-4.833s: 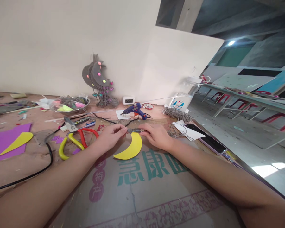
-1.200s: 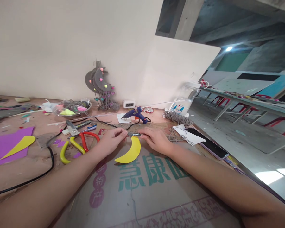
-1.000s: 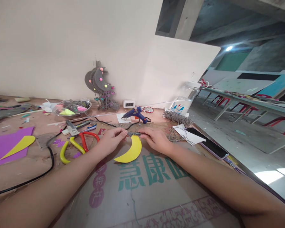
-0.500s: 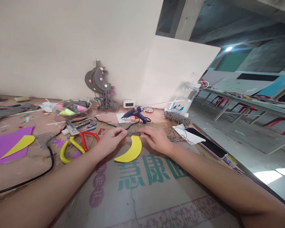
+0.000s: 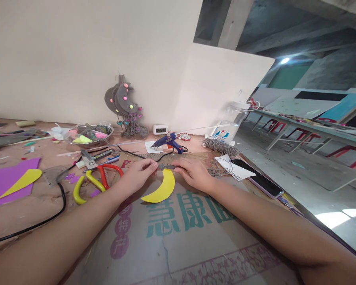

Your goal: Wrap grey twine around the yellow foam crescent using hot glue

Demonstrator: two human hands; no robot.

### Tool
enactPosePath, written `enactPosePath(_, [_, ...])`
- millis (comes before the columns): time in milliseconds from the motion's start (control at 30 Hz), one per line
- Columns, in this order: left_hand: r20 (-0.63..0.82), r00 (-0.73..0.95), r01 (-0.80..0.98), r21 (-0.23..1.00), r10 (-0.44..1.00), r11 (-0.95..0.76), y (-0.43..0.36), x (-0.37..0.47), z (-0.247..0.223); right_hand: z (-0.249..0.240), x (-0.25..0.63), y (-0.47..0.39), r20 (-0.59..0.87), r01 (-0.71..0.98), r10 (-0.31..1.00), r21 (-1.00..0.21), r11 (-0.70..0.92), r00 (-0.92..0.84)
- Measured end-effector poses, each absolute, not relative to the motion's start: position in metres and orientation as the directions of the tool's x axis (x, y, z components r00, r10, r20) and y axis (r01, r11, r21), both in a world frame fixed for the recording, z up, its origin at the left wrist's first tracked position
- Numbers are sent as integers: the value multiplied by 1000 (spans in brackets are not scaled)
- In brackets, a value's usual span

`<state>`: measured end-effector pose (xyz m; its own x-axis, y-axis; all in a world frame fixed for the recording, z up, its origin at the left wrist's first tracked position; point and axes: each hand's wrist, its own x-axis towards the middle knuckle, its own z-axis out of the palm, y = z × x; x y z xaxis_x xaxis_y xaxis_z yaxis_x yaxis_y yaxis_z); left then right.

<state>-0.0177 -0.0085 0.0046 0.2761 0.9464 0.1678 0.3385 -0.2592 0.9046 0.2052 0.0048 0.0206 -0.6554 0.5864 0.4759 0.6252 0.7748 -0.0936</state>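
A yellow crescent-shaped cutout [image 5: 163, 189] hangs below a short bunch of grey yarn [image 5: 167, 167], just over the printed cardboard [image 5: 195, 245]. My left hand [image 5: 141, 173] pinches the left end of that yarn between thumb and fingers. At its right end, my right hand [image 5: 192, 173] is closed in a similar pinch. Between the hands the yarn lies across the top tip of the crescent; how it is joined there is too small to tell. Behind my hands a blue glue gun [image 5: 167, 140] rests on the table.
Scissors with red and yellow handles [image 5: 90, 180] lie left of my left forearm. Purple sheets [image 5: 10, 180] carry another yellow piece [image 5: 22, 183]. Grey yarn [image 5: 221, 147], a phone [image 5: 256, 178] and a white jug [image 5: 230, 124] stand or lie right. Grey moon ornaments [image 5: 123, 101] lean on the wall.
The whole view has shifted very slightly. Both hands keep their pinch on the grey yarn, and the yellow crescent hangs nearly the same as before.
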Motion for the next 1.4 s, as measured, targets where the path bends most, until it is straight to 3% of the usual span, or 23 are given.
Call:
enactPosePath(467, [163,258,341,907,952,-247,-9,-16,6,20,206,5,535,630,649,-254,734,-540])
enactPosePath(567, [165,258,348,903,952,-250,-10,-16,8,21,206,4,535,633,640,-230,739,-552])
enactPosePath(800, [195,256,370,885,947,-282,-12,-16,12,22,206,2,494,626,565,-52,778,-661])
enactPosePath(1400, [183,298,263,928,937,-264,-10,-17,9,22,206,4,462,633,574,-36,773,-676])
